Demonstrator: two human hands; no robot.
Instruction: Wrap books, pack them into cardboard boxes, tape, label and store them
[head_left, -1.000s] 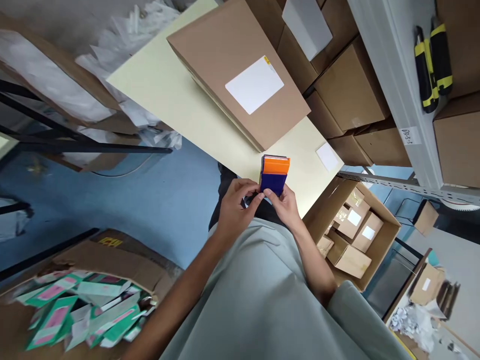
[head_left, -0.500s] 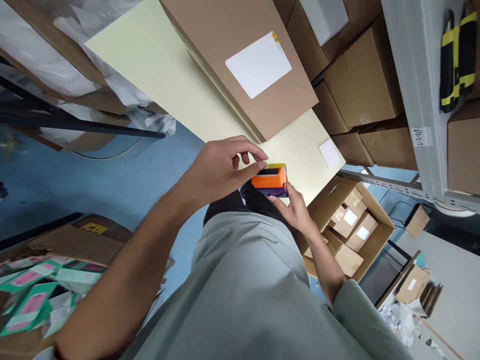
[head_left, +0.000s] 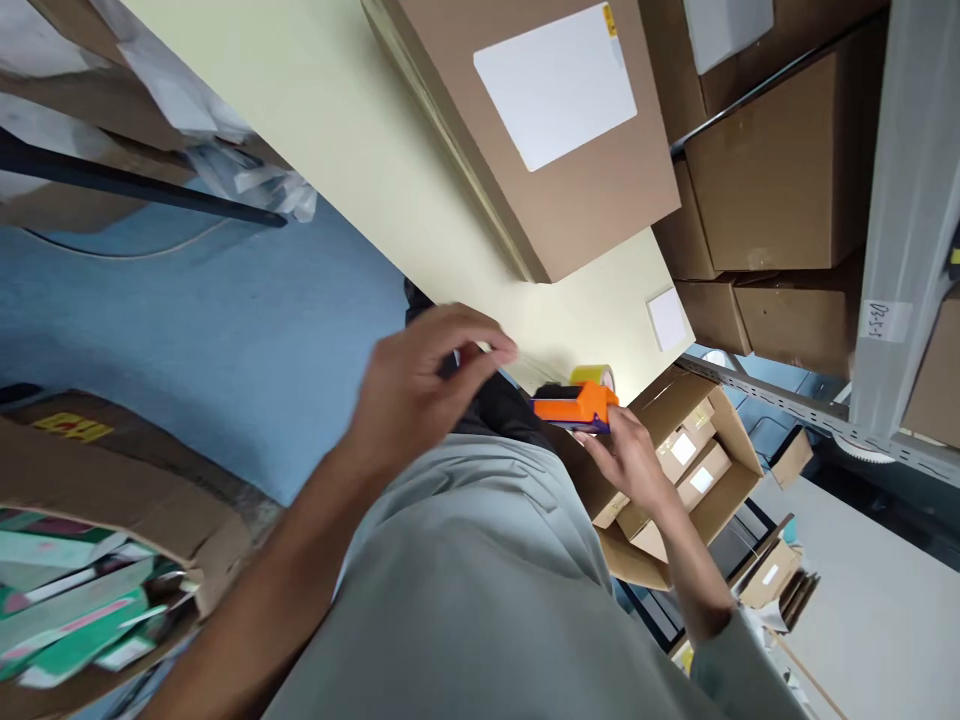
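Observation:
My right hand point(head_left: 634, 455) grips an orange and purple tape dispenser point(head_left: 574, 405) by its right end, low over the near table edge. A roll of yellow tape point(head_left: 595, 376) shows on its far side. My left hand point(head_left: 431, 385) hangs to the left of the dispenser, thumb and fingertips pinched together. A faint clear strip seems to run from these fingertips toward the dispenser. Beyond the hands, a closed brown carton point(head_left: 600, 210) with a white label point(head_left: 556, 87) lies on the pale table point(head_left: 315, 110).
A small white pad point(head_left: 666, 319) lies near the table's right corner. An open carton point(head_left: 727, 490) holding small boxes stands at right. Shelves with cartons point(head_left: 772, 180) rise behind it. A carton of green packaging point(head_left: 75, 590) stands at lower left.
The dispenser and my right hand have moved right and down in view. My left hand has moved left, away from the dispenser, and its fingers have closed into a pinch. The view has shifted.

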